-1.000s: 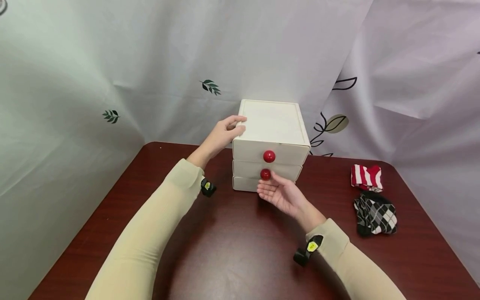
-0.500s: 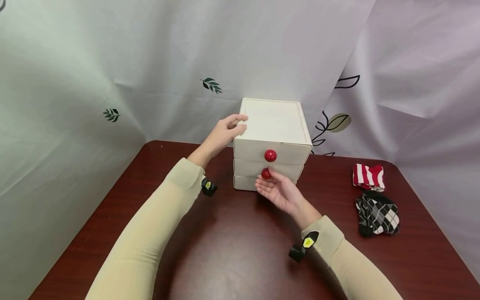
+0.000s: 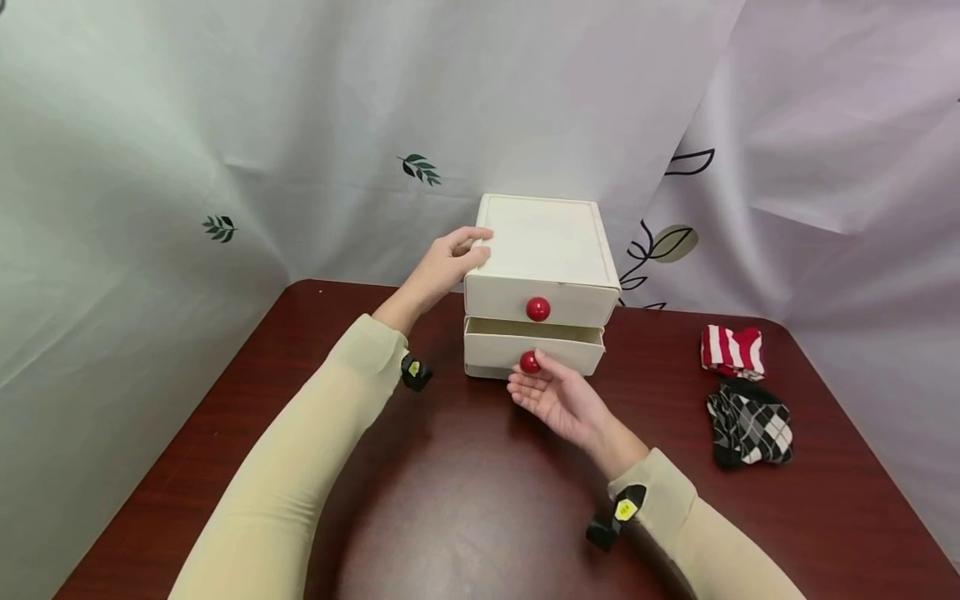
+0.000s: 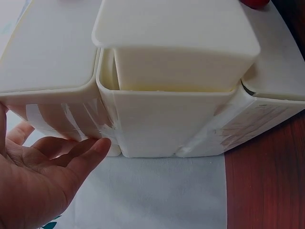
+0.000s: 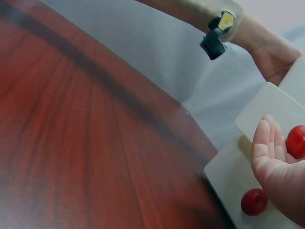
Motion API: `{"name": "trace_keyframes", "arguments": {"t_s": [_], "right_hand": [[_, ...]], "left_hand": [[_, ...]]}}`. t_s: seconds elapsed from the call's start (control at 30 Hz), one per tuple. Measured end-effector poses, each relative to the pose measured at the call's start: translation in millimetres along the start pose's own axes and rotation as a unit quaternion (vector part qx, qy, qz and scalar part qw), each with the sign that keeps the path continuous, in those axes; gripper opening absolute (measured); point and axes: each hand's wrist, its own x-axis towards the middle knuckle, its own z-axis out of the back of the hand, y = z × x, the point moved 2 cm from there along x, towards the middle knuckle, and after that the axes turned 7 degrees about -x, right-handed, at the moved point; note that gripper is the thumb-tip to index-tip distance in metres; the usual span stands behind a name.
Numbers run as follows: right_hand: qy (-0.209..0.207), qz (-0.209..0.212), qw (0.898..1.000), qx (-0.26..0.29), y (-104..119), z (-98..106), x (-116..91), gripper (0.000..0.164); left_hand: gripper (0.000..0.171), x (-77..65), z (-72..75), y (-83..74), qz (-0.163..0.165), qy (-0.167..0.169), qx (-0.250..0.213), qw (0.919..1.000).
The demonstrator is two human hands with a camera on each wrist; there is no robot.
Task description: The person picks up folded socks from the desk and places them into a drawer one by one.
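Note:
A white drawer unit with red round knobs stands at the table's back. Its middle drawer is pulled partway out, with a strip of its inside showing. My right hand holds that drawer's red knob, thumb at the knob's right side and fingers extended below it. In the right wrist view the fingers stand beside the knob, and the bottom drawer's knob shows below. My left hand rests on the unit's upper left edge. Its fingers lie along the taped side wall in the left wrist view.
On the right of the dark red table lie folded red-and-white striped socks and, nearer, black-and-grey argyle socks. A pale curtain with leaf prints hangs close behind the unit. The top drawer is closed.
The middle drawer has come out toward me, with my right hand on its knob. It was closed in both earlier frames. My left hand has stayed on the unit's edge.

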Motion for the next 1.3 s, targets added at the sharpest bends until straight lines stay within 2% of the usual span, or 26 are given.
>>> {"name": "trace_keyframes", "arguments": {"t_s": [0.07, 0.13, 0.3, 0.37, 0.53, 0.83, 1.3], "right_hand": [[0.001, 0.001, 1.0, -0.001, -2.4, -1.0, -2.3, 0.032], [0.001, 0.002, 1.0, -0.004, -4.7, -2.1, -4.5, 0.032], [0.002, 0.004, 1.0, -0.006, -10.8, -3.9, -13.0, 0.032], [0.006, 0.005, 1.0, -0.005, -13.3, -4.4, -17.2, 0.032], [0.024, 0.005, 1.0, -0.012, -17.5, -6.2, -27.5, 0.032], [0.03, -0.008, 0.999, -0.022, -26.4, -9.2, -43.2, 0.036], [0.034, -0.012, 0.999, -0.027, -35.1, -6.9, -48.7, 0.036]], "left_hand": [[0.041, -0.6, 0.4, -0.5, 0.004, 0.002, -0.003, 1.0], [0.042, -5.3, -0.9, -7.8, 0.01, 0.004, -0.001, 0.9999], [0.04, -4.6, -1.3, -6.7, 0.008, -0.004, 0.002, 1.0], [0.038, 0.3, -0.2, 0.5, 0.003, -0.009, -0.001, 1.0], [0.039, 1.6, -0.7, -1.0, -0.001, -0.007, -0.004, 1.0], [0.039, -0.6, 0.5, -1.0, 0.0, -0.009, 0.009, 0.9999], [0.039, 0.2, 0.7, 2.8, -0.002, -0.005, 0.003, 1.0]]}}
